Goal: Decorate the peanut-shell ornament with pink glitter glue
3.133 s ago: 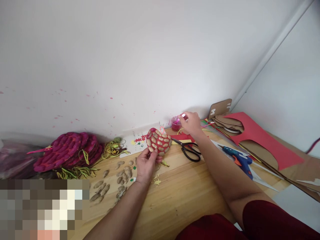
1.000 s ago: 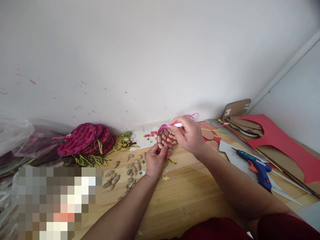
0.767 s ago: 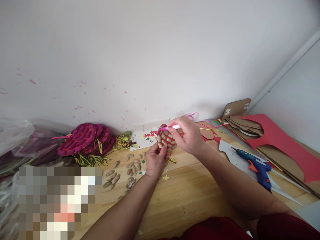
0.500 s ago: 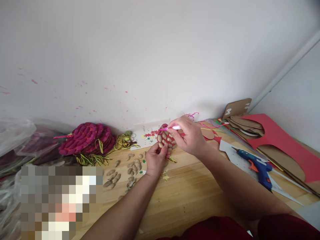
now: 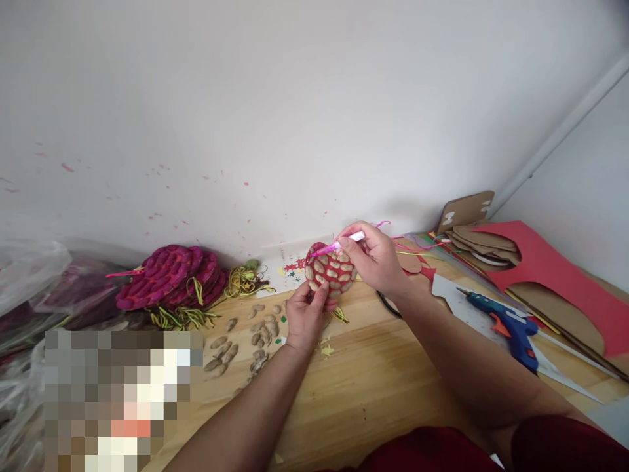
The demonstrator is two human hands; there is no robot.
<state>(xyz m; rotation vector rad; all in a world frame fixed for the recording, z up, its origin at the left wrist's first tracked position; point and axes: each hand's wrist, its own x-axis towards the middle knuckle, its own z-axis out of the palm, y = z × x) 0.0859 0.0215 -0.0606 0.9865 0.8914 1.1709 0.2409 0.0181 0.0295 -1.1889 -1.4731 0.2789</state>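
Note:
My left hand (image 5: 305, 320) pinches the lower edge of a red round piece (image 5: 332, 267) covered with rows of peanuts, holding it tilted above the table. In my right hand (image 5: 374, 262) is a slim paintbrush (image 5: 325, 250) with a white handle and a magenta lower part. Its tip is at the upper left of the round piece; whether it touches a peanut is hard to make out. Yellow-green yarn (image 5: 340, 315) shows below the piece. Loose peanuts (image 5: 265, 328) lie left of my left hand.
Magenta-painted discs (image 5: 170, 275) with yarn fringes are stacked at left, beside plastic bags (image 5: 34, 269). Small stars lie on a white sheet (image 5: 275, 278) by the wall. A blue glue gun (image 5: 515, 334), red card (image 5: 580, 288) and cardboard pieces (image 5: 479, 244) occupy the right side.
My right hand has shifted slightly up, and the brush lies lower and further left across the piece. The round piece is turned more toward me, showing more peanuts.

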